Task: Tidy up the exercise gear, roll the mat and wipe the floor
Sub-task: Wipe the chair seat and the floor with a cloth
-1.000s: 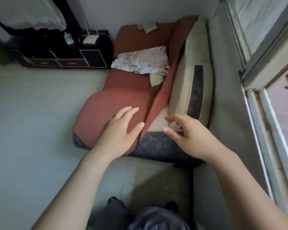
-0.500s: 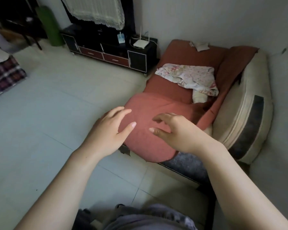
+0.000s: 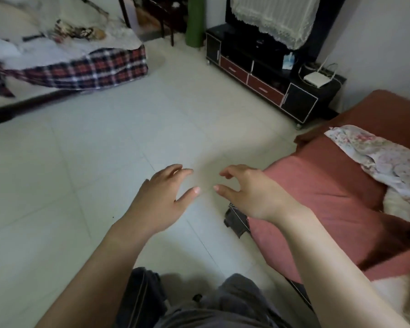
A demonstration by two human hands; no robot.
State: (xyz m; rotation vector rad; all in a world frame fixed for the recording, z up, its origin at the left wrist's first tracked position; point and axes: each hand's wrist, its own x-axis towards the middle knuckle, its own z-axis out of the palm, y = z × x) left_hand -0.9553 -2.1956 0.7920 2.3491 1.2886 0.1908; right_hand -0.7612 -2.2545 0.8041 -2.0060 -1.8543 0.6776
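My left hand [image 3: 161,197] hovers over the pale tiled floor [image 3: 104,147] with fingers straight and relaxed, holding nothing. My right hand [image 3: 249,192] hangs beside it, fingers loosely curled, also empty, just left of a red-covered floor mattress [image 3: 322,192]. A dark mat corner [image 3: 237,221] pokes out from under the mattress below my right wrist. A green rolled mat [image 3: 194,20] stands upright at the far wall, well away from both hands.
A black and red TV cabinet [image 3: 265,74] with a white router [image 3: 316,79] lines the back right wall. A bed with a plaid cover [image 3: 85,69] fills the far left. A floral cloth [image 3: 376,155] lies on the mattress.
The view has swung left from the mattress to the open floor. Both hands moved off the red cover and now hang over the tiles, still empty.
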